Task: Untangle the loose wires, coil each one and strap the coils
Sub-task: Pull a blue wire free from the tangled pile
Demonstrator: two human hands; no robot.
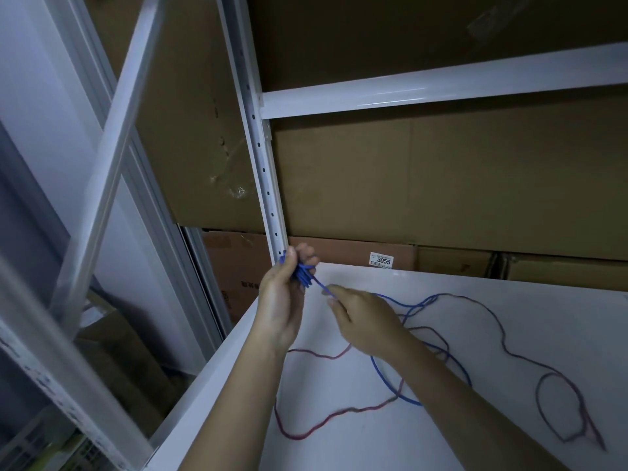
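While cardboard boxes (441, 178) fill the white metal shelving rack (407, 90) behind it, a white desk (441, 419) carries the loose wires, seen from a head-worn camera in dim light. The rack's perforated upright post (261, 158) runs down to the desk's far left corner, and a horizontal beam crosses to the right above the largest box. Lower in the rack, a reddish-brown carton (353, 254) bears a white label (381, 260) printed with the number 3055.

A red wire (503, 341) sprawls across much of the desk, curving from the left side under the forearms, across to the right, and ending in a loop near the right edge. A blue wire (394, 385) lies tangled with it near the middle of the desk, crossing the red one at several places, then rises off the surface toward the hands.

The left hand (282, 300), raised just in front of the foot of the upright post, has its grip closed around a small blue coil (302, 275) of several turns, the fingers curled over the bundle. A short taut stretch of blue wire runs from the coil down to the right hand (363, 321), which sits just beside the left, above the desk. The right hand's grip is closed on that strand, pinching it at the fingertips, and the wire trails away behind the hand onto the desk.
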